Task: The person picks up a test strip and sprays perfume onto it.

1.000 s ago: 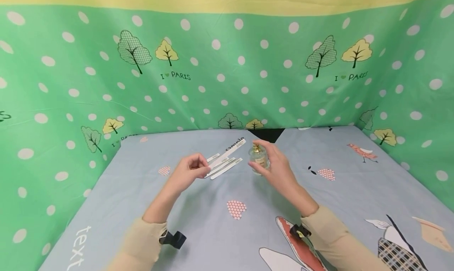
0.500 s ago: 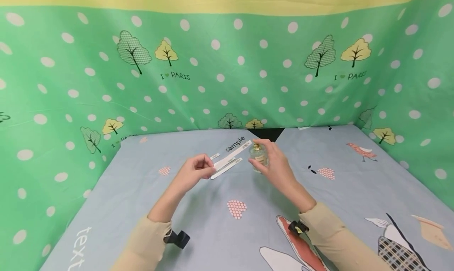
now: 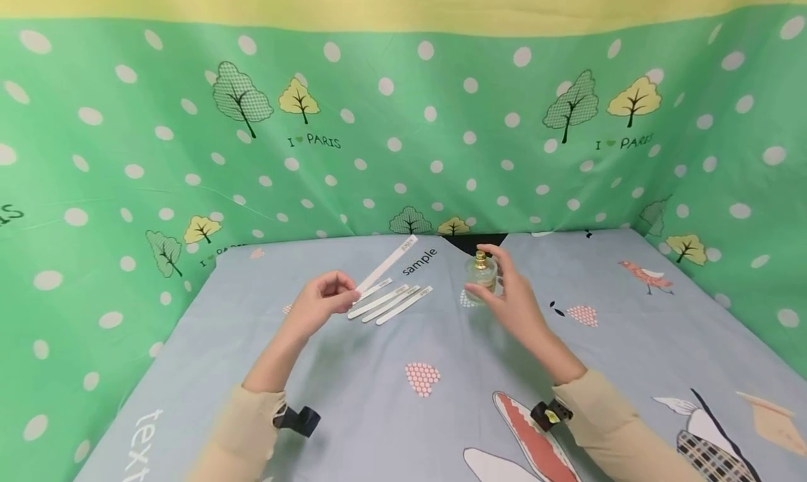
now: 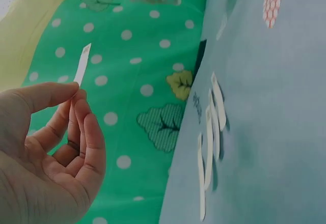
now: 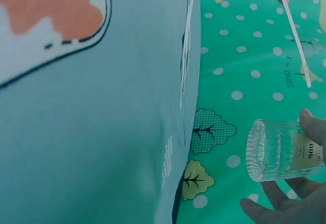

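While the left hand [image 3: 318,301] pinched one long white paper tester strip [image 3: 386,264] aloft by its near end, the right hand [image 3: 513,296] gripped a small ribbed clear glass perfume bottle with a gold nozzle [image 3: 482,274], just right of three more white strips [image 3: 391,303] lying on the blue patterned cloth [image 3: 378,412].

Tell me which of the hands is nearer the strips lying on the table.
Left. The left hand, pinching one raised strip, is just beside the near ends of the strips on the table. The right hand holds the bottle farther off, past their far ends.
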### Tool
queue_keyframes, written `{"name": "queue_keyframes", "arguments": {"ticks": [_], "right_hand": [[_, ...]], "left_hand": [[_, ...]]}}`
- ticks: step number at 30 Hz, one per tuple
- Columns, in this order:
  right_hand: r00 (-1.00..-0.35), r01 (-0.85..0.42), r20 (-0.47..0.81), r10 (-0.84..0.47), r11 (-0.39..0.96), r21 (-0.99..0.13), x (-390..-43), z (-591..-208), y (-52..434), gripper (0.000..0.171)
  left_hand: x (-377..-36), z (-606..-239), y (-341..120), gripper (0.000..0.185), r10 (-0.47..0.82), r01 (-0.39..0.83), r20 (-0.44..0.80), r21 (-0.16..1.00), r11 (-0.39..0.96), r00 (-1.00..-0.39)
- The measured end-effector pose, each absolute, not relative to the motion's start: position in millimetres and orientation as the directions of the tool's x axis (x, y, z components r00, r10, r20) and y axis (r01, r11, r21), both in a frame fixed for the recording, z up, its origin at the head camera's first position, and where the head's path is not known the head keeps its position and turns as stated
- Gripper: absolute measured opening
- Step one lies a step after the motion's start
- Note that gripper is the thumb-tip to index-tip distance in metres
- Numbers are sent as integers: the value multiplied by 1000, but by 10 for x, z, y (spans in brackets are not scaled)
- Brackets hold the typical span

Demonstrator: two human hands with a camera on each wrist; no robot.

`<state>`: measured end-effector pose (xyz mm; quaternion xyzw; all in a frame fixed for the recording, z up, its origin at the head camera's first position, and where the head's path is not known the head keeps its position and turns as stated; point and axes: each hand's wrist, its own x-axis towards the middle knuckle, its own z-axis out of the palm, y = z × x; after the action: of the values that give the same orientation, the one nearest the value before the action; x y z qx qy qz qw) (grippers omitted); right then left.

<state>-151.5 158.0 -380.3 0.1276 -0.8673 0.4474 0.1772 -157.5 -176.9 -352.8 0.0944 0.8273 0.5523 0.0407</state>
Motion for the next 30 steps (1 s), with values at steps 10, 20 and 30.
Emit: {"name": "queue_keyframes", "arguments": {"ticks": [10,20,30], "right_hand": [[-954,-272,296,-50,564,-779,-1663,-3903,1863,82],[-985,-162,162,-54,595,-787,-1696,-4097,1990,71],[-991,-132,89,-99,629,-766,-1702,-4147,1915,63]], "left_hand": [[-1910,-3657,-2109,30,18,-20,-29,925,379,-999],[-2076,-4064,-2309,29,-95,-202,-179,912,356,-979],[-2138,-4215,-2420,30,-131,-296,-266,843,449,-955]]}}
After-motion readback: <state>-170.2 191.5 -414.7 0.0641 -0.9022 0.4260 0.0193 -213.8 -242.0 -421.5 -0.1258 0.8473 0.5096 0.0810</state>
